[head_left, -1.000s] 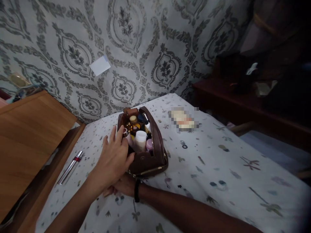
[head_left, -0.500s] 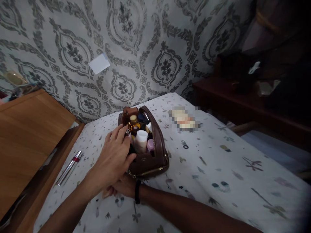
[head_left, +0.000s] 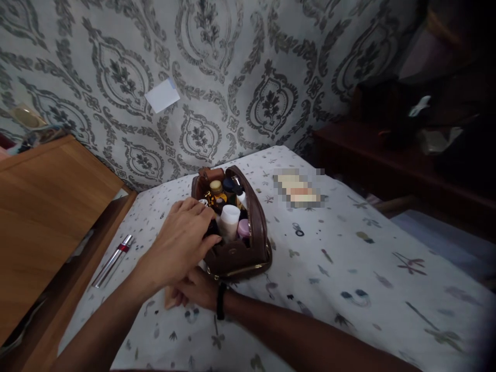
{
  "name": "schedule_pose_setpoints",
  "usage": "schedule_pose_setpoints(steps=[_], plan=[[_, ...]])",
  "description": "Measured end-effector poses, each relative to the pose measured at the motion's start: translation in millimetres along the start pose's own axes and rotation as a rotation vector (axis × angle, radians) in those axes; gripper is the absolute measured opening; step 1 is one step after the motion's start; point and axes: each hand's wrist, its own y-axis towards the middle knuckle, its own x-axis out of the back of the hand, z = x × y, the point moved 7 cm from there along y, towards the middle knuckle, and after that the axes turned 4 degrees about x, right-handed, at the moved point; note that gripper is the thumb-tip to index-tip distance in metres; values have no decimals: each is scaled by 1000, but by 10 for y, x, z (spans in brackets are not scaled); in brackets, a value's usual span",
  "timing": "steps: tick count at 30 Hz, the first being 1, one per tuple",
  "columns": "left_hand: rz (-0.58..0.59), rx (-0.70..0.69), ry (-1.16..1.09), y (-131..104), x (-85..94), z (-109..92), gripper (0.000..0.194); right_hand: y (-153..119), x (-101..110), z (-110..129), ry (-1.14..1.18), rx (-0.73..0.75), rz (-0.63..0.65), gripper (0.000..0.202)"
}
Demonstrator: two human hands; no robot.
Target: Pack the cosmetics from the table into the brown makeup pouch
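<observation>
A brown leather bag [head_left: 236, 258] stands unzipped on the patterned white sheet. Inside are a white-capped bottle [head_left: 229, 222], a pink-lidded jar [head_left: 244, 228], a gold-capped bottle [head_left: 216, 187] and several other containers. My left hand [head_left: 186, 232] reaches over the bag's left side, its fingers bent round a dark item [head_left: 211, 228] at the opening. Under my left wrist, my right hand [head_left: 196, 289] lies crossed over to the left with curled fingers, close to the bag's lower left corner. A tan object [head_left: 169, 298] shows beside those fingers, too hidden to name.
A silver tube with a red band [head_left: 113, 261] lies at the left, near a wooden panel [head_left: 50, 206]. A pixelated flat item [head_left: 297, 190] rests right of the bag. Dark red furniture [head_left: 349, 150] stands at the right.
The view has shifted slightly. My left hand's fingers have drawn in more tightly at the bag's left opening, and the dark item shows more. My right hand remains under my left wrist.
</observation>
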Motion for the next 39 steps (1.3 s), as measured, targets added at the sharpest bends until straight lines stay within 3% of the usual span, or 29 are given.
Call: schedule_pose_setpoints(steps=[5, 11, 16, 21, 24, 27, 30, 32, 35, 39], plan=[[31, 4, 3, 31, 12, -26, 11, -17, 0, -6, 10, -2, 7, 29], [178, -3, 113, 49, -120, -160, 17, -6, -6, -23, -31, -18, 16, 29], [152, -91, 90, 28, -126, -174, 12, -58, 1, 55, -36, -21, 17, 28], [181, -61, 11, 25, -116, -72, 12, -61, -2, 67, -37, -28, 15, 23], [121, -40, -189, 1, -3, 31, 18, -47, -8, 68, -44, -24, 35, 19], [-22, -37, -361, -43, 129, 148, 29, -78, -4, 139, -84, 0, 26, 19], [-84, -42, -423, -77, 141, 215, 30, -240, 0, 409, -299, 115, 7, 15], [-78, -28, -443, -83, 107, 244, 30, -456, -21, 703, -484, 238, 60, 9], [-80, 20, -498, -89, 85, 294, 32, -860, 104, 1211, -520, 369, 117, 10], [-139, 96, -599, -114, 104, 365, 34, -1209, 678, 1890, -696, 503, -194, 23]])
